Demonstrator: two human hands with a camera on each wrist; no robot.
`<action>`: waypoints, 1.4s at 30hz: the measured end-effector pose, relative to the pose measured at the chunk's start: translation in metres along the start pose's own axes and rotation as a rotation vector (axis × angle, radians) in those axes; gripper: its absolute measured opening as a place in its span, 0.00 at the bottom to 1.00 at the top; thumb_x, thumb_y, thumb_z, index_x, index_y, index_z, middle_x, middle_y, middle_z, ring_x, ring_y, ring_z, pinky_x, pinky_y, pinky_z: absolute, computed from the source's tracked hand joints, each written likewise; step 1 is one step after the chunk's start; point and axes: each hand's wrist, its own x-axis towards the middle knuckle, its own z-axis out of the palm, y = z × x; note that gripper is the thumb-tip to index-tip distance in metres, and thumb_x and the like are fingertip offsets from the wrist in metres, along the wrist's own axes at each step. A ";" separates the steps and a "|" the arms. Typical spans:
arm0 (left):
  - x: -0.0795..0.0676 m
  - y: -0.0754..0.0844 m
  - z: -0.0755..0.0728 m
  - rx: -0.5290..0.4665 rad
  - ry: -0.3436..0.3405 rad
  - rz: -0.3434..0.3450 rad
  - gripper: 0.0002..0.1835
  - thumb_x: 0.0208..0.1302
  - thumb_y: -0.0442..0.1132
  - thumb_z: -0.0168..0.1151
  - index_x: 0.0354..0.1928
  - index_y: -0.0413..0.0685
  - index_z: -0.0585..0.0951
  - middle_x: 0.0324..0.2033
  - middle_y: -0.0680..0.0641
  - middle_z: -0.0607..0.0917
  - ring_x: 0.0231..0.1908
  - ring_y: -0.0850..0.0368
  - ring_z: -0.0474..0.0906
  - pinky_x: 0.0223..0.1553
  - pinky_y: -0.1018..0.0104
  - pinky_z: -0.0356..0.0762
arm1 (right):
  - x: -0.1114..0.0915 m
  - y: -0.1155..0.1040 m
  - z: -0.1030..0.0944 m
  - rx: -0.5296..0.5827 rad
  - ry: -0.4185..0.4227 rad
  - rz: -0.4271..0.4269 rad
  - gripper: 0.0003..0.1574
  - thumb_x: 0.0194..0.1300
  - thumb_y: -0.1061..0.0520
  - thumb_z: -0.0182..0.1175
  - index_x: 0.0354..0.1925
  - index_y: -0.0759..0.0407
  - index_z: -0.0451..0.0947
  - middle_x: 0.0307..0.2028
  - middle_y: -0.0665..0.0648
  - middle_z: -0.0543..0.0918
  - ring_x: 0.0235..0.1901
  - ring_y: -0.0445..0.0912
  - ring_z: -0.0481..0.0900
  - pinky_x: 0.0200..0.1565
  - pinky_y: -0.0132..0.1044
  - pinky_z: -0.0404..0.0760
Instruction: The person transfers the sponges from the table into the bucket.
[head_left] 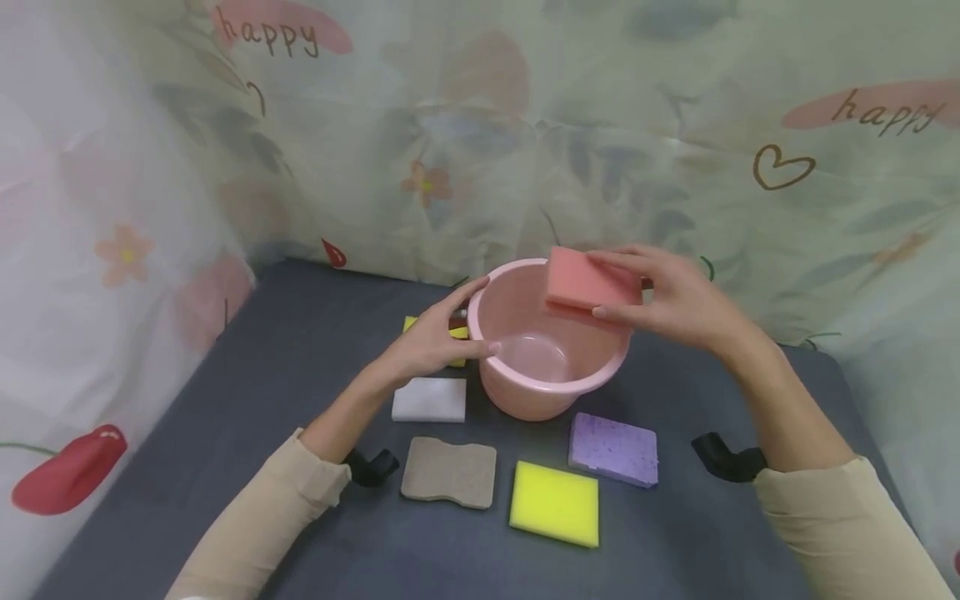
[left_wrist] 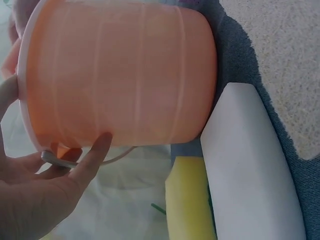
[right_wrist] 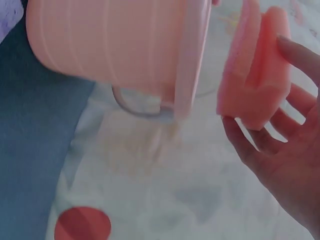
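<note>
dim, diffuse light leaves faint shadows on the desk (head_left: 300, 333). wrist views look hazy, the patterned cloth (right_wrist: 195, 185) blurred.

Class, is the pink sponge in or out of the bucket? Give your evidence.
Out. The right hand holds the pink sponge above the bucket; the right wrist view shows a gap between them.

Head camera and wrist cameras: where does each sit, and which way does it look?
Head: worn on the person's head, looks forward and down at the bucket; shows left hand, right hand and sleeves.
Left wrist: worn there, looks at the bucket's side and a white block; shows mainly the left hand.
Right wrist: worn there, looks at the pink sponge and bucket; shows the right hand.
Shared: both wrist views show the bucket, looking sideways.
</note>
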 end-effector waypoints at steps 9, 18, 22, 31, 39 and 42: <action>0.001 -0.002 -0.002 -0.009 -0.005 0.009 0.51 0.58 0.45 0.74 0.78 0.64 0.54 0.71 0.52 0.64 0.65 0.47 0.69 0.48 0.55 0.82 | 0.023 -0.006 0.024 0.008 -0.084 0.005 0.43 0.56 0.50 0.74 0.68 0.54 0.73 0.64 0.59 0.74 0.62 0.56 0.71 0.57 0.56 0.74; 0.000 -0.003 0.000 -0.013 -0.016 -0.009 0.50 0.59 0.46 0.74 0.78 0.65 0.54 0.72 0.53 0.62 0.66 0.50 0.68 0.50 0.55 0.81 | 0.036 -0.005 0.047 0.009 -0.137 0.030 0.45 0.54 0.54 0.76 0.68 0.56 0.72 0.58 0.61 0.77 0.54 0.56 0.74 0.54 0.53 0.75; 0.000 -0.002 -0.001 -0.010 -0.016 -0.009 0.50 0.58 0.47 0.74 0.78 0.65 0.54 0.72 0.54 0.61 0.66 0.50 0.67 0.51 0.55 0.81 | 0.038 -0.005 0.051 0.019 -0.155 0.071 0.44 0.55 0.49 0.75 0.68 0.54 0.72 0.64 0.61 0.74 0.60 0.57 0.71 0.58 0.56 0.74; 0.000 -0.001 -0.002 -0.025 -0.025 -0.002 0.50 0.60 0.44 0.73 0.79 0.63 0.53 0.73 0.54 0.61 0.66 0.48 0.67 0.49 0.55 0.82 | 0.045 -0.006 0.063 -0.004 -0.141 0.123 0.43 0.54 0.46 0.76 0.66 0.53 0.75 0.60 0.58 0.79 0.56 0.55 0.74 0.53 0.52 0.76; 0.001 -0.002 -0.002 -0.017 -0.036 0.002 0.50 0.60 0.46 0.72 0.78 0.65 0.52 0.73 0.53 0.61 0.67 0.46 0.66 0.51 0.54 0.81 | 0.051 -0.003 0.070 -0.035 -0.181 0.145 0.42 0.53 0.50 0.76 0.64 0.57 0.76 0.58 0.58 0.81 0.52 0.54 0.76 0.53 0.49 0.73; 0.001 -0.003 -0.002 -0.010 -0.037 0.005 0.50 0.60 0.46 0.72 0.78 0.66 0.52 0.73 0.53 0.61 0.68 0.46 0.65 0.51 0.54 0.81 | 0.054 -0.003 0.072 -0.030 -0.188 0.158 0.41 0.53 0.52 0.76 0.64 0.57 0.76 0.57 0.58 0.81 0.51 0.53 0.76 0.53 0.48 0.74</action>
